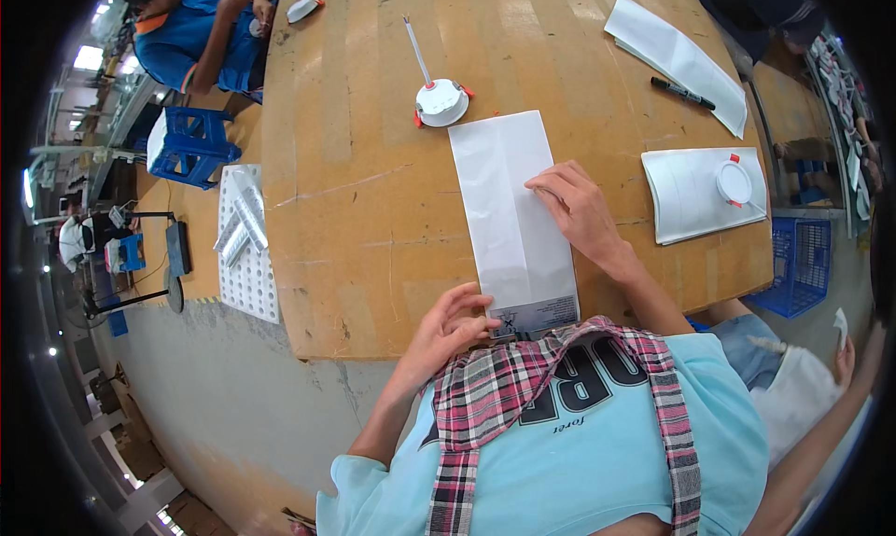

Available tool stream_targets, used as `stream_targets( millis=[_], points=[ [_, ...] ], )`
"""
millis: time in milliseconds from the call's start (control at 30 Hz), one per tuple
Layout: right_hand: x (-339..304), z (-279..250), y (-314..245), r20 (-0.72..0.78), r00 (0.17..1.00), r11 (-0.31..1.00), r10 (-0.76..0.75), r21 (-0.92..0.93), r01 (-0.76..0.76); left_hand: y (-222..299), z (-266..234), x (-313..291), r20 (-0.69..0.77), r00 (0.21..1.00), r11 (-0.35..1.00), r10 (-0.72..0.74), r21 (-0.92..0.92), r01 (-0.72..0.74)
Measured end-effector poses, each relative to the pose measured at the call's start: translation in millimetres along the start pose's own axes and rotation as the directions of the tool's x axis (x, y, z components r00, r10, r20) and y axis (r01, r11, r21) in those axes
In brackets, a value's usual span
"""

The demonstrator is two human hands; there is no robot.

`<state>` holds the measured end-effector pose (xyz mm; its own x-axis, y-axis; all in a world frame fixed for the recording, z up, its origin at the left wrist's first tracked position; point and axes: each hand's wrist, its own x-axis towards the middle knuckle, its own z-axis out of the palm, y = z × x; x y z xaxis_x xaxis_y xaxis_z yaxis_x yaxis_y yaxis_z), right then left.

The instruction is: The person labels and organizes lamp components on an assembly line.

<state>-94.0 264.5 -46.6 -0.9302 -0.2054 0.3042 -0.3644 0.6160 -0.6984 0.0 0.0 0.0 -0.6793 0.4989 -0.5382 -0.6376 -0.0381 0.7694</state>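
A long white folded paper sheet (499, 195) lies lengthwise before me, with a grey printed label (537, 314) at its near end. My left hand (448, 329) rests at that end with fingers apart, its fingertips touching the sheet's left edge beside the label. Over the right half of the sheet, my right hand (577, 214) is bent, thumb and forefinger drawn together above the paper. What those fingertips pinch, if anything, is too small to tell. Just beyond the sheet's far end sits a round white downlight (441, 104) with red clips and a grey cable standing up.
On the brown table (364, 209), white sheets (667, 209) at right carry another downlight (735, 182). Farther back are a folded white sheet (677, 46) and a black marker (682, 93). A co-worker (201, 32) sits far left near a blue stool (191, 146). A blue crate (793, 265) stands right.
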Motion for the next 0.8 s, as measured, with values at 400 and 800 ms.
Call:
stream_targets(
  millis=[400, 800],
  points=[
    [-3, 15, -3, -0.158, 0.987, 0.948, -0.014, -0.317, -0.037, -2, 13, -30, -0.193, 0.979, 0.993, 0.073, 0.108, -0.052],
    [-5, 17, 3, -0.248, 0.969, 0.922, 0.015, -0.371, -0.110, -3, 22, 18, -0.205, 0.978, 0.987, -0.035, 0.147, 0.066]
  ],
)
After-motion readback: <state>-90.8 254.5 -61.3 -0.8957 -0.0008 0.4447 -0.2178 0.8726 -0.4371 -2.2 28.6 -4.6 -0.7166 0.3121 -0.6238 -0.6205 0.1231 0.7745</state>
